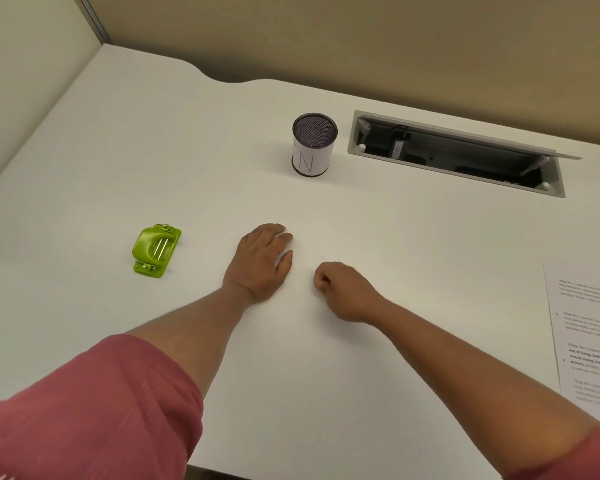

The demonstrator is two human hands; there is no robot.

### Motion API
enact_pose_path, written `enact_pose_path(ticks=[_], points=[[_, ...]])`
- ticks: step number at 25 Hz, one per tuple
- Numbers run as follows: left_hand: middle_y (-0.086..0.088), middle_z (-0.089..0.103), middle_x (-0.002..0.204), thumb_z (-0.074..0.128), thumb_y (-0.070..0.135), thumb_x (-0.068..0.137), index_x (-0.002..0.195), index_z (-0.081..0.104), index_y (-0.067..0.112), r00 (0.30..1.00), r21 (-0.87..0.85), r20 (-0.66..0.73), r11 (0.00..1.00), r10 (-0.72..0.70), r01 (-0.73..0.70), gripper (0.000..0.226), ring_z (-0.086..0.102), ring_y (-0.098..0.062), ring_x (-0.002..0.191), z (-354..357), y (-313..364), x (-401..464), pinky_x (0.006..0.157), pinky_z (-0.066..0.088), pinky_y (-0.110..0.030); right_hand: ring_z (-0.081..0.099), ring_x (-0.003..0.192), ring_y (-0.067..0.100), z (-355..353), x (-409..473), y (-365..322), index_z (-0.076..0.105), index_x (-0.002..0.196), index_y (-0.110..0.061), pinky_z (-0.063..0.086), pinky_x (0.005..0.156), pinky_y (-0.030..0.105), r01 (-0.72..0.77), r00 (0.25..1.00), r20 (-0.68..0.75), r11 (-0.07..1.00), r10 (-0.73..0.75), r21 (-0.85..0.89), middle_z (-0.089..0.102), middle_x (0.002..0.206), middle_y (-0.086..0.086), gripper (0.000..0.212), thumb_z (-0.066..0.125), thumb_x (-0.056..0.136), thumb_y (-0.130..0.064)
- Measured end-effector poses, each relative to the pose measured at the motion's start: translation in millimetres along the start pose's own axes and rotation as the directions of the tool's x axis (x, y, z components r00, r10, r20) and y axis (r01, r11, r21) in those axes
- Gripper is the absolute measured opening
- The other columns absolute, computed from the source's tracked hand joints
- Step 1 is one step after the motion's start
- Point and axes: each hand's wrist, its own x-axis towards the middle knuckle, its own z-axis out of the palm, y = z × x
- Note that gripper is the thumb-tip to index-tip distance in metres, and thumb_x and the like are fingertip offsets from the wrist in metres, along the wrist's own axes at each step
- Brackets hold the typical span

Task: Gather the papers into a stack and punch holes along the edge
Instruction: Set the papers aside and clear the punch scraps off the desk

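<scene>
A stack of printed papers [589, 334] lies at the right edge of the white desk [395, 237], partly cut off by the frame. A green hole punch [156, 250] sits on the left side of the desk. My left hand [262, 261] rests flat, palm down, at mid-desk, to the right of the punch, holding nothing. My right hand [343, 292] lies just right of it, fingers curled into a loose fist; nothing shows in it. A tiny white paper dot [323, 257] lies just beyond the fist.
A mesh pen cup [313, 145] with a white label stands behind the hands. An open cable hatch [458, 152] is sunk into the desk at the back right. Beige partition walls close off the back and left.
</scene>
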Motion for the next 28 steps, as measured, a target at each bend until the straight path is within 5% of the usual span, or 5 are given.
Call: enact_pose_path(ticks=[3, 7, 14, 17, 28], points=[[-0.005, 0.056, 0.141, 0.043, 0.039, 0.097, 0.131, 0.061, 0.015, 1.000, 0.009, -0.010, 1.000, 0.008, -0.008, 0.046, 0.046, -0.027, 0.136, 1.0, 0.0, -0.4, 0.112, 0.036, -0.044, 0.043, 0.067, 0.013, -25.2, 6.3, -4.4, 0.052, 0.077, -0.021, 0.035, 0.058, 0.023, -0.131, 0.990, 0.019, 0.865, 0.139, 0.485, 0.050, 0.077, -0.006, 0.026, 0.043, 0.097, -0.006], [-0.004, 0.055, 0.141, 0.044, 0.038, 0.097, 0.131, 0.061, 0.016, 1.000, 0.014, -0.013, 1.000, 0.016, -0.016, 0.044, 0.046, -0.027, 0.135, 1.3, -1.4, -0.1, 0.112, 0.036, -0.043, 0.044, 0.068, 0.012, -67.3, 30.7, -25.8, 0.057, 0.076, -0.022, 0.037, 0.061, 0.026, -0.069, 0.988, -0.050, 0.707, 0.146, 0.704, 0.051, 0.074, -0.006, 0.027, 0.051, 0.098, -0.007], [-0.002, 0.055, 0.140, 0.044, 0.038, 0.097, 0.130, 0.061, 0.018, 0.998, 0.001, -0.053, 1.000, 0.028, -0.028, 0.042, 0.045, -0.024, 0.135, 5.0, -4.6, 0.0, 0.112, 0.035, -0.040, 0.040, 0.065, 0.017, -146.1, 103.3, -66.7, 0.060, 0.076, -0.011, 0.037, 0.055, 0.025, 0.089, 0.913, -0.370, 0.805, 0.170, 0.587, 0.048, 0.071, 0.006, 0.021, 0.055, 0.096, -0.008], [-0.002, 0.056, 0.139, 0.045, 0.038, 0.097, 0.130, 0.062, 0.018, 0.997, 0.001, -0.072, 1.000, 0.031, -0.031, 0.042, 0.046, -0.024, 0.134, 7.6, -6.0, -0.2, 0.110, 0.038, -0.041, 0.044, 0.058, 0.009, -156.4, 129.8, -73.2, 0.061, 0.069, -0.016, 0.037, 0.046, 0.014, 0.053, 0.889, -0.401, 0.820, 0.222, 0.570, 0.054, 0.068, -0.003, 0.029, 0.057, 0.096, -0.008], [-0.003, 0.057, 0.140, 0.048, 0.036, 0.097, 0.130, 0.062, 0.019, 0.997, 0.023, -0.075, 0.999, 0.034, -0.033, 0.040, 0.047, -0.026, 0.135, 10.9, -9.1, -0.9, 0.109, 0.041, -0.043, 0.055, 0.065, 0.008, -159.6, 159.3, -72.1, 0.063, 0.066, -0.014, 0.041, 0.053, 0.017, -0.015, 0.839, -0.440, 0.823, 0.319, 0.568, 0.060, 0.071, -0.003, 0.022, 0.068, 0.087, -0.005]])
